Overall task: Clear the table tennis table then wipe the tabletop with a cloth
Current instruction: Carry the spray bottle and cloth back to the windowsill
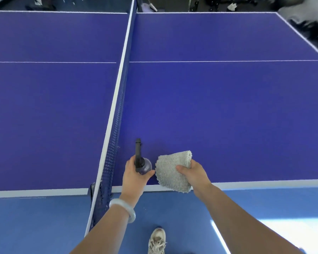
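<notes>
Head view. We stand at the near long edge of the table tennis table, just right of the net. No bats, balls or other loose items show on either half of the blue tabletop, so we judge the clearing step done and the wiping step in hand.

Left hand: fingers wrapped closed around a small spray bottle, its black nozzle pointing toward the far side. The bottle sits low over the near strip of the right half, close beside the net; we cannot tell whether its base touches the surface. A pale bangle sits on that wrist.

Right hand: thumb on top and fingers underneath, pinching a folded grey cloth. The cloth lies over the near white edge line, just right of the bottle, apart from it by a narrow gap.

No wet patch is visible on the tabletop; spray may be too fine to see.

Next move, as we judge it: wet the surface ahead of the nozzle, then press the cloth flat and sweep it away from the net. The far half of the table will need a long reach or a walk round.
</notes>
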